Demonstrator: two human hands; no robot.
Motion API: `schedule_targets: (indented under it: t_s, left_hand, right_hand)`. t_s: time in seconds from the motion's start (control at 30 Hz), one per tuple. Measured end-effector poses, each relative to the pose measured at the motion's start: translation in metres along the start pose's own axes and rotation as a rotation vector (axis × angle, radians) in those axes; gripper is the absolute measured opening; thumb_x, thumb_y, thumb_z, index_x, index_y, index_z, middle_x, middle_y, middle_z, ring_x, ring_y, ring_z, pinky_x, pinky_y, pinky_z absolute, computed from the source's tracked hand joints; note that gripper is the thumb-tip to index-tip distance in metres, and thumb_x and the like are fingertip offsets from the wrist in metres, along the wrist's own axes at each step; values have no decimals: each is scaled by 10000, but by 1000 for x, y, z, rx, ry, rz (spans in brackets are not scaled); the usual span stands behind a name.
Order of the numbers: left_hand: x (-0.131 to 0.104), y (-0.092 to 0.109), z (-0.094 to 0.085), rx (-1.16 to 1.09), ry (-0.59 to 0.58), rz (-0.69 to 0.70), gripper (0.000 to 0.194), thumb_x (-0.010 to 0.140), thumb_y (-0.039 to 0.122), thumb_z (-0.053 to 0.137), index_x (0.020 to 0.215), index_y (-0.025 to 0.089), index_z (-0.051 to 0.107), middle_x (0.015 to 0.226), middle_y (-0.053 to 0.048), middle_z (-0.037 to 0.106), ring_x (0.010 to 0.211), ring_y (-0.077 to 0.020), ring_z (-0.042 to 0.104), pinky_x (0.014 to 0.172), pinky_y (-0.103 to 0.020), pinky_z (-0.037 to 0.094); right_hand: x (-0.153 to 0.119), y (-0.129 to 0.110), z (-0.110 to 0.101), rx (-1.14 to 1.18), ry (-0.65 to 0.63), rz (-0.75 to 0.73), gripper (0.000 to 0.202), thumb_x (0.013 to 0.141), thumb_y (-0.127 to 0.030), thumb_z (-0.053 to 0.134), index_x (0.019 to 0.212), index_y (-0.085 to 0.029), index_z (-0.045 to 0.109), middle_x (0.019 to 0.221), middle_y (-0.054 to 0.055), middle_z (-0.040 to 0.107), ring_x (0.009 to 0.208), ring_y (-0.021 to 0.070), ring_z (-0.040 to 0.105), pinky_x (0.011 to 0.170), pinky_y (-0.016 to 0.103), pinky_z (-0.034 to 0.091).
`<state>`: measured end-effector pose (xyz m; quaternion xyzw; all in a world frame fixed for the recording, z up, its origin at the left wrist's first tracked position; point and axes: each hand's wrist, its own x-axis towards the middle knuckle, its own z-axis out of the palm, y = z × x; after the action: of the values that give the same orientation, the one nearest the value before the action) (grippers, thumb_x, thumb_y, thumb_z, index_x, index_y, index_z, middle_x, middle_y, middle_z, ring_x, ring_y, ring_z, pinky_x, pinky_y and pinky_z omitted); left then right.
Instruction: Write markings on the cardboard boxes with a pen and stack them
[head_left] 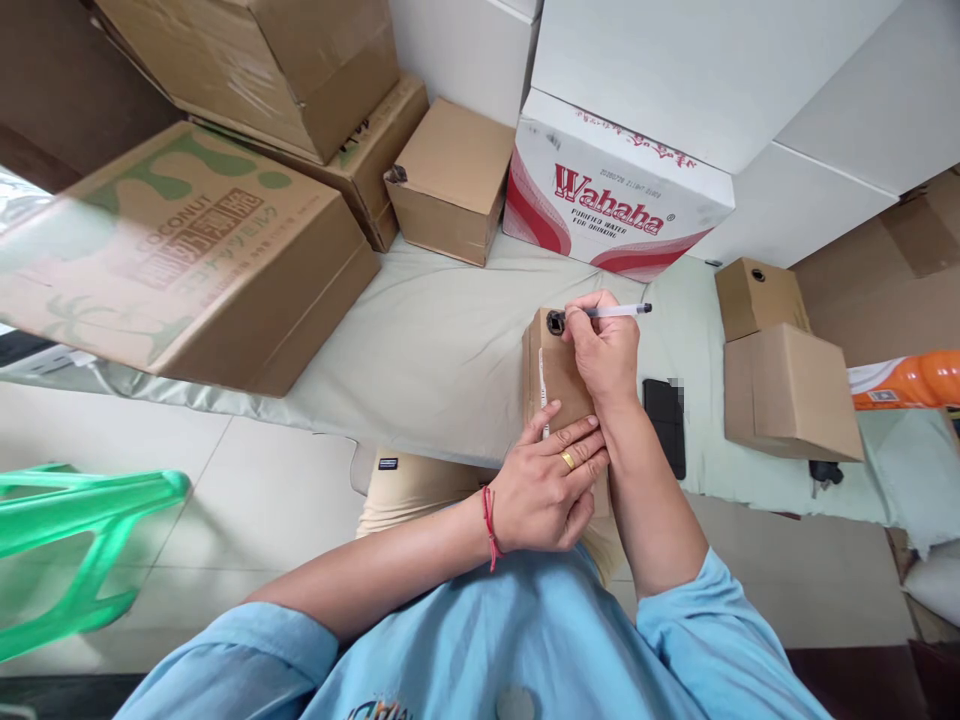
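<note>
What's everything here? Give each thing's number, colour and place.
Box: 1, brown, centre
Pen: 1, white and black, at box's far end
Coconut carton: 1, brown and green, left
Rear boxes: 3, brown, back left
Wahaha box: 1, white and red, back
Right boxes: 2, brown, right
Phone-like slab: 1, black, right of box
Bottle: 1, orange, right edge
Stool: 1, green, left
Sheet: 1, pale green, under boxes
Panels: several, white, back
Floor: 1, white, below
Shirt: 1, blue, bottom
Bracelet: 1, red, left wrist
Left hand: 1, gold ring, on box
Right hand: 1, holding pen
</note>
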<state>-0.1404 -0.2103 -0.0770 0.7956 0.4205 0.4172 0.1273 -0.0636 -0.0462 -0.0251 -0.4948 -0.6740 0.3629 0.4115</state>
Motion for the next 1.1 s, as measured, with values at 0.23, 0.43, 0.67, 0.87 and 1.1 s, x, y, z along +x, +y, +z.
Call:
schedule_targets:
  t_s: [0.23,0.43,0.67,0.87,1.1]
  left_hand:
    - [0,0,0,4,0,-2,488,908,242,584,1371,191,731,1419,-120,765,1447,-306,646,1415,-571,118]
    - [2,1,-1,6,34,10,451,921,234,575,1339,169,733,1417,-118,766,1441,-289,652,1418,-541,105]
    - [2,0,-1,-1,36,5,445,933,240,571,1343,177,733,1423,-114,763,1440,-290,653,1417,-548,114]
    - [2,0,0,0,61,22,439,929,236,583,1335,155,730,1422,-118,763,1449,-287,644,1421,-526,86]
    - [3,0,-1,22,90,40,416,935,242,587,1307,127,732,1409,-122,770,1433,-277,657,1423,-507,76]
  right_hand:
    - [-1,1,0,-11,13,12,91,886,-283,616,803,-248,623,582,-84,574,526,112,483,576,253,379]
    - [0,6,0,2,59,-14,118,888,-283,605,777,-246,589,586,-86,527,539,110,452,589,248,386]
    - [1,6,0,40,54,-32,133,936,-339,619,853,-237,635,643,-70,607,579,115,519,609,252,393]
    - [1,1,0,-12,18,-30,145,957,-355,615,880,-235,644,666,-67,650,591,116,558,634,259,415]
    - [3,2,1,-14,114,-2,132,918,-335,615,833,-233,613,613,-80,595,564,118,516,612,262,394]
